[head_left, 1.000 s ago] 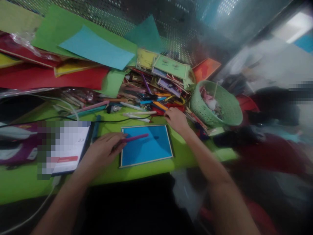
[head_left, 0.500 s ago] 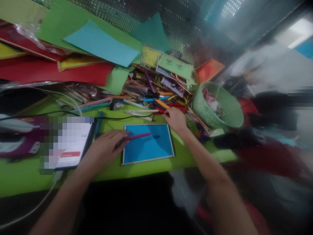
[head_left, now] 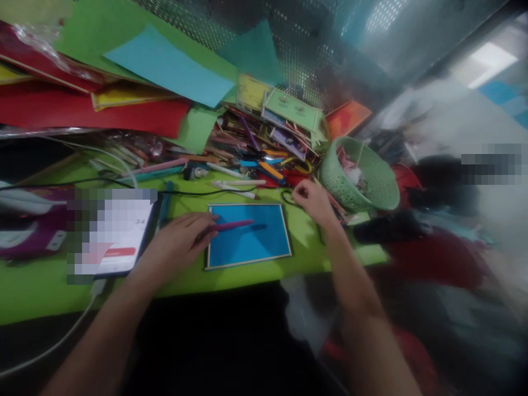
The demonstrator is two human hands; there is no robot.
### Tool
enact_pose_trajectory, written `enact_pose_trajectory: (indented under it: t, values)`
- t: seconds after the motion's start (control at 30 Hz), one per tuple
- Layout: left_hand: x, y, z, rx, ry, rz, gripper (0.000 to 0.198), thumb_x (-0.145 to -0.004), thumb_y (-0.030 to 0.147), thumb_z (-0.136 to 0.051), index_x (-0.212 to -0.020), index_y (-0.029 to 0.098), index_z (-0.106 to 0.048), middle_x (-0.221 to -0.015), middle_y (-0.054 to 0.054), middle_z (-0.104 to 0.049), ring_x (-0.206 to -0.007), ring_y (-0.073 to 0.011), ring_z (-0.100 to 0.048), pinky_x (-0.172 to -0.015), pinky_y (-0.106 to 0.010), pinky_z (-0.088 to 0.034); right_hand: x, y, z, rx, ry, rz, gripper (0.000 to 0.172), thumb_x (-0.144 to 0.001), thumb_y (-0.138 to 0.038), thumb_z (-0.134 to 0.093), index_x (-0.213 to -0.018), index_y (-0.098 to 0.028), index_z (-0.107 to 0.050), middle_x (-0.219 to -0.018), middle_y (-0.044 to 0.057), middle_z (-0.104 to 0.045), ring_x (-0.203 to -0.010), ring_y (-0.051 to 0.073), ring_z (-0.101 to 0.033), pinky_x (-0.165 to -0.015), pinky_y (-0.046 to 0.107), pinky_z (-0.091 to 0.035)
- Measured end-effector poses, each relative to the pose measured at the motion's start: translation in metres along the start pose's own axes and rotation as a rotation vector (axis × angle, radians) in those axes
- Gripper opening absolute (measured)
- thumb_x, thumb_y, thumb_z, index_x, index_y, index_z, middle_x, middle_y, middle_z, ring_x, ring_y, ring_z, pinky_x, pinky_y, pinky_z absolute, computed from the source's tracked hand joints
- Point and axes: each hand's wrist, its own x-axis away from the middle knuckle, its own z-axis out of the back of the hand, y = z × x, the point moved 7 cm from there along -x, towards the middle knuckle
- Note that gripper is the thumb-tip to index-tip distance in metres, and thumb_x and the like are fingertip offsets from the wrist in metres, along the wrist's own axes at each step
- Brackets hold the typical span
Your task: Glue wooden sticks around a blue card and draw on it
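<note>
My left hand (head_left: 193, 231) is closed around a slim magenta pen-like stick (head_left: 237, 225), whose tip points right over a blue card panel (head_left: 251, 242). Thin pale wooden strips edge this panel, which lies flat on the green tabletop. The stick casts a shadow on the blue. Up and to the right of the panel, my right hand (head_left: 311, 198) has its fingers pinched on a black cable (head_left: 193, 193). The cable loops beside the fingertips, and a dark length shows below the wrist. The fingertips themselves are partly hidden.
A lit phone (head_left: 124, 236) lies left of my left hand. Behind the panel are pliers (head_left: 270, 170), pens and sticks in a heap. A green basket (head_left: 358, 173) stands at right. Coloured sheets (head_left: 169, 66) pile up at the back left. A black object (head_left: 383, 230) sits near the right edge.
My right hand has moved right, away from the pliers, and a loop of black cable now shows by its fingers. My left hand keeps the magenta stick over the panel. The view shifted slightly.
</note>
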Motion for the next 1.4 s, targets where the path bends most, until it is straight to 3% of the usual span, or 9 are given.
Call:
enact_pose_trajectory:
  t: [0.17,0.23,0.3,0.37,0.53,0.7,0.83,1.17,1.4]
  values:
    - [0.002,-0.004,-0.004,-0.009,0.006,-0.022,0.046,-0.105,0.056,-0.037,-0.106,0.026,-0.071,-0.130,-0.010,-0.075,-0.123,-0.0337,-0.068,-0.107,-0.053,-0.054,0.090,0.021,0.048,-0.272,-0.051,-0.052,0.012,-0.080,-0.032,-0.072,-0.082,-0.024,-0.063,-0.074,-0.001,-0.071,-0.067,0.017,-0.066,-0.065,0.029,-0.052]
    - [0.003,-0.005,-0.006,-0.028,-0.002,-0.033,0.048,-0.106,0.057,-0.036,-0.109,0.024,-0.071,-0.132,-0.011,-0.074,-0.124,-0.0348,-0.067,-0.107,-0.054,-0.053,0.130,0.019,0.056,-0.226,-0.244,-0.067,0.006,-0.085,-0.031,-0.073,-0.086,-0.025,-0.073,-0.079,0.001,-0.077,-0.074,0.019,-0.071,-0.071,0.029,-0.056]
    - [0.003,-0.004,-0.007,-0.052,-0.009,-0.046,0.051,-0.106,0.057,-0.035,-0.111,0.021,-0.071,-0.133,-0.013,-0.073,-0.123,-0.0363,-0.067,-0.107,-0.057,-0.052,0.166,0.014,0.049,-0.238,-0.617,-0.074,0.015,-0.090,-0.034,-0.073,-0.101,-0.028,-0.081,-0.087,0.002,-0.082,-0.078,0.020,-0.077,-0.073,0.029,-0.059]
    - [0.003,-0.003,-0.006,-0.077,-0.007,-0.054,0.056,-0.107,0.059,-0.031,-0.112,0.019,-0.071,-0.132,-0.015,-0.073,-0.122,-0.0371,-0.067,-0.106,-0.058,-0.052,0.175,0.012,0.055,-0.211,-0.657,-0.065,0.020,-0.093,-0.035,-0.070,-0.107,-0.030,-0.083,-0.098,0.003,-0.085,-0.087,0.022,-0.079,-0.080,0.030,-0.060]
    - [0.002,-0.005,-0.007,-0.081,-0.032,-0.025,0.056,-0.107,0.059,-0.031,-0.109,0.020,-0.071,-0.135,-0.014,-0.072,-0.124,-0.0347,-0.066,-0.108,-0.054,-0.051,0.112,0.013,0.057,-0.154,-0.189,-0.045,0.025,-0.096,-0.029,-0.059,-0.107,-0.026,-0.080,-0.098,0.005,-0.084,-0.087,0.022,-0.079,-0.082,0.033,-0.060]
    - [0.002,-0.008,-0.007,-0.026,-0.034,-0.005,0.050,-0.106,0.056,-0.035,-0.111,0.022,-0.071,-0.133,-0.012,-0.073,-0.124,-0.0338,-0.067,-0.110,-0.054,-0.051,0.024,-0.008,0.008,0.025,-0.084,0.085,0.024,-0.094,-0.020,-0.060,-0.106,-0.024,-0.080,-0.109,0.004,-0.083,-0.102,0.022,-0.077,-0.096,0.036,-0.056]
    - [0.002,-0.007,-0.008,-0.018,-0.032,-0.014,0.049,-0.105,0.056,-0.035,-0.109,0.023,-0.072,-0.134,-0.012,-0.073,-0.124,-0.0354,-0.067,-0.109,-0.055,-0.052,-0.019,-0.019,-0.024,0.237,-0.102,0.100,0.025,-0.096,-0.017,-0.059,-0.106,-0.022,-0.081,-0.113,0.005,-0.082,-0.104,0.023,-0.074,-0.096,0.034,-0.054]
    - [0.003,-0.006,-0.008,0.009,-0.020,-0.017,0.051,-0.105,0.058,-0.036,-0.105,0.024,-0.073,-0.135,-0.011,-0.073,-0.127,-0.0340,-0.067,-0.111,-0.056,-0.051,-0.029,-0.040,-0.048,0.581,-0.156,0.193,0.026,-0.099,-0.016,-0.051,-0.105,-0.015,-0.077,-0.111,0.018,-0.077,-0.104,0.029,-0.069,-0.089,0.037,-0.049]
    - [0.004,-0.005,-0.008,-0.017,-0.014,-0.035,0.056,-0.106,0.060,-0.032,-0.106,0.023,-0.074,-0.136,-0.011,-0.072,-0.127,-0.0347,-0.066,-0.110,-0.055,-0.052,-0.024,-0.012,-0.015,0.302,-0.035,0.142,0.013,-0.091,-0.017,-0.062,-0.097,-0.019,-0.074,-0.098,0.006,-0.076,-0.087,0.020,-0.067,-0.079,0.029,-0.047]
